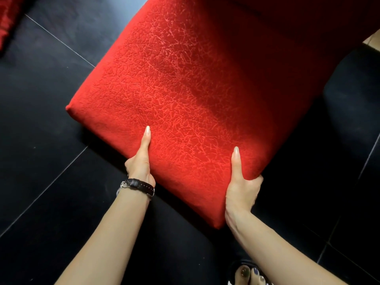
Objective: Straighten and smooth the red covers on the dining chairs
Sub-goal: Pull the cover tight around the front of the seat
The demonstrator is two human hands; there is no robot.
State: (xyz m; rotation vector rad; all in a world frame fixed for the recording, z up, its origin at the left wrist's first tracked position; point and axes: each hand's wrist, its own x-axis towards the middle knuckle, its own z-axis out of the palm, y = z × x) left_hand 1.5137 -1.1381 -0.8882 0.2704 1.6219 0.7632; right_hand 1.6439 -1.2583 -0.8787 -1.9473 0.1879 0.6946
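Right hand (pixel 242 190) grips the near edge of the red cover (pixel 185 89), thumb flat on top, fingers tucked under. Left hand (pixel 141 161), watch (pixel 136 186) on wrist, grips the same edge. Cover lies stretched flat mid-frame above dark floor tiles (pixel 41 140); more red fabric (pixel 8 17) far left.

black tiled floor (pixel 47 140) open left of the covered chair seat (pixel 174 99), chair back (pixel 287 21) blocking beyond, foot (pixel 249 273) beneath

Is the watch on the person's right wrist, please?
No, the black-strapped watch sits on the wrist of the left hand, while the right hand has a bare wrist as both grip the red cover.
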